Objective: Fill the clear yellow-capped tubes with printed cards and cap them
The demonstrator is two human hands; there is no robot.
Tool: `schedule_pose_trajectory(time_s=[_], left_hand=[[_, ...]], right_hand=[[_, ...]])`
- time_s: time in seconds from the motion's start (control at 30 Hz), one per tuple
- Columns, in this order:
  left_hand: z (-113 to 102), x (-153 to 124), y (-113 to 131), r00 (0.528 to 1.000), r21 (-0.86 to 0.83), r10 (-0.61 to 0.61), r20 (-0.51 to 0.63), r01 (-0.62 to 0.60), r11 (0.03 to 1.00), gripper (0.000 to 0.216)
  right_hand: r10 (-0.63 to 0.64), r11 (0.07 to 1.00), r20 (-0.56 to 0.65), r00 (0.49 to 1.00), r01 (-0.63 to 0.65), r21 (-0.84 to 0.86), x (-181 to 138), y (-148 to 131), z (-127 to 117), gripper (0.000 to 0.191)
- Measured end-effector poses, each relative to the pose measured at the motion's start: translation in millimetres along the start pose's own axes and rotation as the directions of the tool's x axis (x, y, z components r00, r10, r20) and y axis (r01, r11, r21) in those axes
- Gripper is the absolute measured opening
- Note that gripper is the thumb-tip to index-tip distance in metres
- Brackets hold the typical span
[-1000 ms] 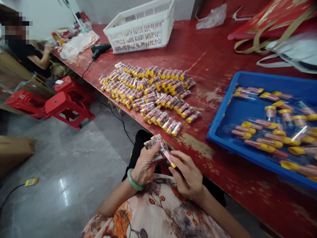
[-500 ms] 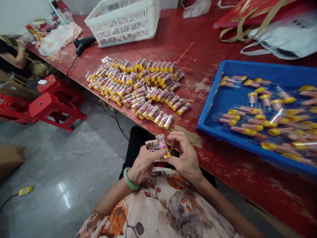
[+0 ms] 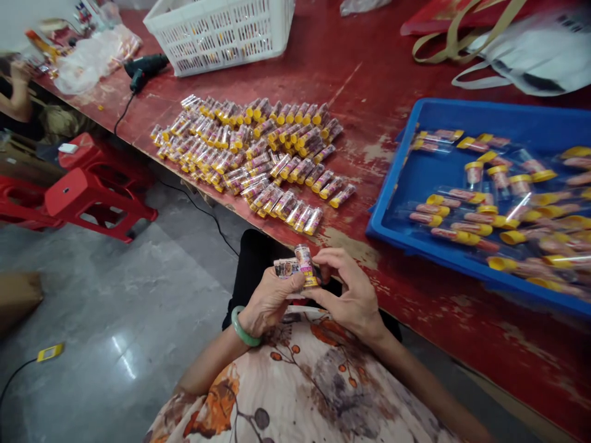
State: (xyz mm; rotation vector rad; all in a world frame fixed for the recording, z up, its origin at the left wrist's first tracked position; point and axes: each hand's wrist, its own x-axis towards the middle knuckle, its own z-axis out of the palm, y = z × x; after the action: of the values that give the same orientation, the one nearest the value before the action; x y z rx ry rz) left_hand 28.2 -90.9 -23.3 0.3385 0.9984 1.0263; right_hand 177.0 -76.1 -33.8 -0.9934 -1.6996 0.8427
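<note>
My left hand [image 3: 270, 300], a green bangle at its wrist, is closed around a small stack of printed labels [image 3: 284, 267]. Its thumb presses near the lower end of a small clear tube [image 3: 305, 258] with a printed wrap and yellow end. This tube stands tilted above my lap. Curled around the tube's right side, my right hand [image 3: 354, 296] has its thumb at the bottom and its fingers bent near the wrap. Beyond both hands, many similar wrapped tubes [image 3: 277, 166] lie in rows on the red table [image 3: 360, 80].
At right a blue tray [image 3: 392, 184] holds loose yellow-capped tubes. A white basket [image 3: 221, 43], a heat gun [image 3: 145, 64] and bags [image 3: 530, 55] are further back. Red stools [image 3: 99, 203] stand on the floor at left, near another person's arm [image 3: 21, 92].
The view has tilted slightly down. The tube between my hands has turned a little more upright, and my right fingers have closed in on its side.
</note>
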Motion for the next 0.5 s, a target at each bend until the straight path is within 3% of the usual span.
schedule_pose_trajectory(time_s=[0.2,0.5], left_hand=[[4,0,1,1.000,0.005,0.002,0.019,-0.002,1.000,0.046],[2,-4,-4,0.999,0.026,0.021,0.024,-0.022,0.999,0.041]], right_hand=[[-0.143,0.987,-0.059,0.988,0.138,-0.079,-5,-6,-4,0.033],[-0.255,0.964,-0.102,0.962,0.244,-0.106,-17,0,3,0.048]])
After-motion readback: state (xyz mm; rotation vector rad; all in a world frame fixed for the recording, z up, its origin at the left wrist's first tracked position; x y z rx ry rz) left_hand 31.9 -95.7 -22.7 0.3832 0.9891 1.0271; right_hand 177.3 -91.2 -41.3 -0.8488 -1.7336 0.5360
